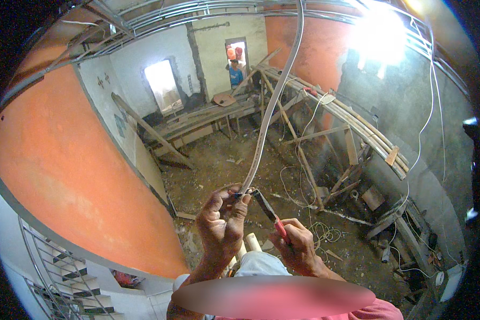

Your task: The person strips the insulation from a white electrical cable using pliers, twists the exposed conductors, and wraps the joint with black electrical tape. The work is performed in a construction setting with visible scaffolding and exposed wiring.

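A thick pale grey cable hangs from the ceiling frame, and its lower end is pinched in my left hand. Dark and coppery bits show by my fingertips at that end. Closed in my right hand is a narrow red-handled tool with a long dark front part. Whether it is a knife or pliers cannot be made out. Its tip meets the cable end beside my left thumb. Both hands are raised in front of me, well above the floor.
Bamboo poles lie on a wooden scaffold at the right. Planks rest on a rough platform along the far wall. Loose white wire coils on the littered floor. A person in blue stands at the far opening. Stairs with a metal railing are lower left.
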The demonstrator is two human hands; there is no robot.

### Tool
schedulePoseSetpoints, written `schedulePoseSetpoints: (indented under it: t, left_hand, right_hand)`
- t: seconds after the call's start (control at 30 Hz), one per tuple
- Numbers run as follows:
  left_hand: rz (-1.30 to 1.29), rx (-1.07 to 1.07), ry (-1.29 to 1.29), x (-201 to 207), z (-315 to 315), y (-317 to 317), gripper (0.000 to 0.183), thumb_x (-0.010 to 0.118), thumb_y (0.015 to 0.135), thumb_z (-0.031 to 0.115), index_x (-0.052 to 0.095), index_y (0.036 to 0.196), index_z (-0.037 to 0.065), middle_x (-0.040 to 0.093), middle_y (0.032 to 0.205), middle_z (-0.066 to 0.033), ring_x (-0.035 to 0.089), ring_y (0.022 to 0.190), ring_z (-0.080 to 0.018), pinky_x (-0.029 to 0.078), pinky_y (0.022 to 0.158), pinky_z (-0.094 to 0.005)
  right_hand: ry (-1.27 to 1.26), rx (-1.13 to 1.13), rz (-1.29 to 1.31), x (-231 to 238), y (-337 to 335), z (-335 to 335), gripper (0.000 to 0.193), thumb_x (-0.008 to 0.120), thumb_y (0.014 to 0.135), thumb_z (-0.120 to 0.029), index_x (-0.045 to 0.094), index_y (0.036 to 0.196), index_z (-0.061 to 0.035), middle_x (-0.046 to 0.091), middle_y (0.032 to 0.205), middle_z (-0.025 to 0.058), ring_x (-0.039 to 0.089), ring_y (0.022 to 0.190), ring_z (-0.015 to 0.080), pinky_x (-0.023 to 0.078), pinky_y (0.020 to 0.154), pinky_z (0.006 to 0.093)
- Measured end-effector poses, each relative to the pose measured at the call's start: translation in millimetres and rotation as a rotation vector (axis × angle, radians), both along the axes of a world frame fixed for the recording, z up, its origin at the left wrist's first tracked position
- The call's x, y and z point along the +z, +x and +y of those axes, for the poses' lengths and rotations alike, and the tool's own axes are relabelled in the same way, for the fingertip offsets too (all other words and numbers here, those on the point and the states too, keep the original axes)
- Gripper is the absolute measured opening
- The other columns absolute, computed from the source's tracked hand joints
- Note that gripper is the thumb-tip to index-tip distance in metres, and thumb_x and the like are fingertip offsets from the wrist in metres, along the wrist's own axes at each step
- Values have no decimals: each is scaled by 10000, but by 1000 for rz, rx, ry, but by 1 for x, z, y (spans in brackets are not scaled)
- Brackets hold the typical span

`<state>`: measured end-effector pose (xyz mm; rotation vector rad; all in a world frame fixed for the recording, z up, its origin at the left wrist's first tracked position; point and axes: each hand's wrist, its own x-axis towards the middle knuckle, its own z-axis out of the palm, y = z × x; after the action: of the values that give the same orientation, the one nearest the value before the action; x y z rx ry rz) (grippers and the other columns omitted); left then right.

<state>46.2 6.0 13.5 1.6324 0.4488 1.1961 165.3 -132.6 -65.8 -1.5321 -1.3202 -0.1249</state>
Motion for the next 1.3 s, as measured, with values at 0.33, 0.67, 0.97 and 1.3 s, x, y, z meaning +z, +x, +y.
schedulePoseSetpoints:
  t: [0.33,0.67,0.97,1.3]
  left_hand:
    - [91,182,354,-4,4,0,164,674,921,55,631,1071,4,729,973,-123,703,881,-179,552,812,-313]
    - [104,224,621,-4,0,3,112,678,913,78,646,1006,25,725,980,-141,719,863,-241,562,784,-355]
    - [95,240,666,-15,6,6,192,713,873,13,653,1056,23,724,988,-159,718,875,-304,559,764,-367]
    - [57,263,536,-18,-3,9,171,717,881,24,650,1039,12,727,950,-163,737,840,-283,573,737,-350]
  right_hand:
    - [-137,35,168,2,-5,-4,125,684,901,-119,675,925,4,679,868,138,658,754,231,527,679,340]
    - [297,269,967,48,-5,44,175,757,884,-100,662,993,0,705,942,68,626,793,103,510,720,269]
    - [320,438,1100,69,3,58,232,761,837,0,537,839,-61,694,916,84,668,849,168,533,777,332]
    - [443,480,1226,55,1,63,195,735,838,30,570,918,-35,703,975,125,690,895,186,553,818,322]
